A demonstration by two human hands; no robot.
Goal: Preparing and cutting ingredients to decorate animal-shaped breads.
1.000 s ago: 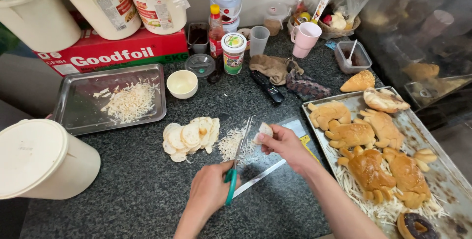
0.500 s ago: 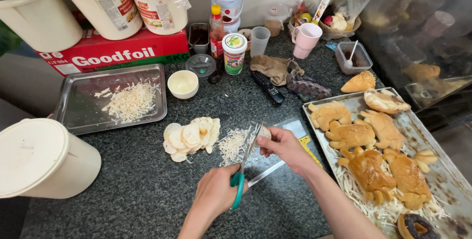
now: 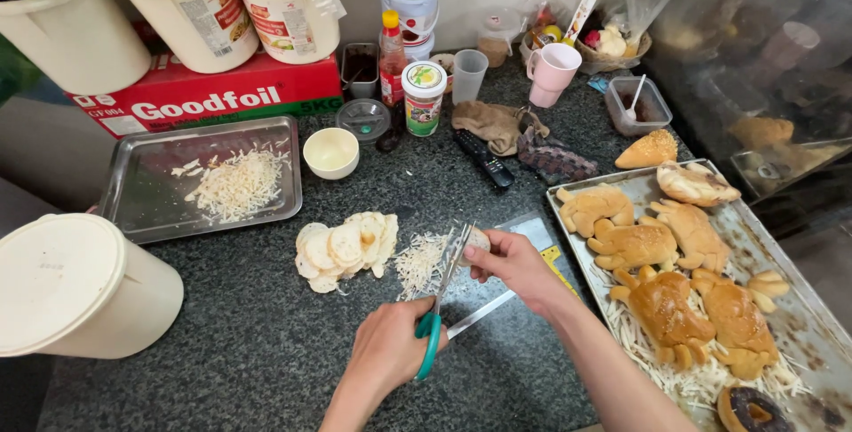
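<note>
The left hand (image 3: pixel 390 352) is closed around the teal plastic handle of a pair of steel-bladed scissors (image 3: pixel 441 294), gripping it near the front edge of the dark speckled stone counter (image 3: pixel 222 334). The scissors point up and away from that hand, with the blade tips meeting a small pale round slice (image 3: pixel 477 239). The right hand (image 3: pixel 515 263) pinches this slice between thumb and fingers, just right of the blade tips and touching them. Whether the blades are parted or closed on the slice cannot be told.

Directly below the blades lies a small heap of fine pale shreds (image 3: pixel 422 263) on the counter. Just left of the heap sits a loose stack of pale round slices (image 3: pixel 346 245), apart from both hands. A shallow rectangular steel tray (image 3: pixel 133 210) holding more shreds stands at the upper left. A larger metal baking tray (image 3: pixel 799 308) with golden crab-shaped buns (image 3: pixel 666 303) lies right of the right forearm.
</note>
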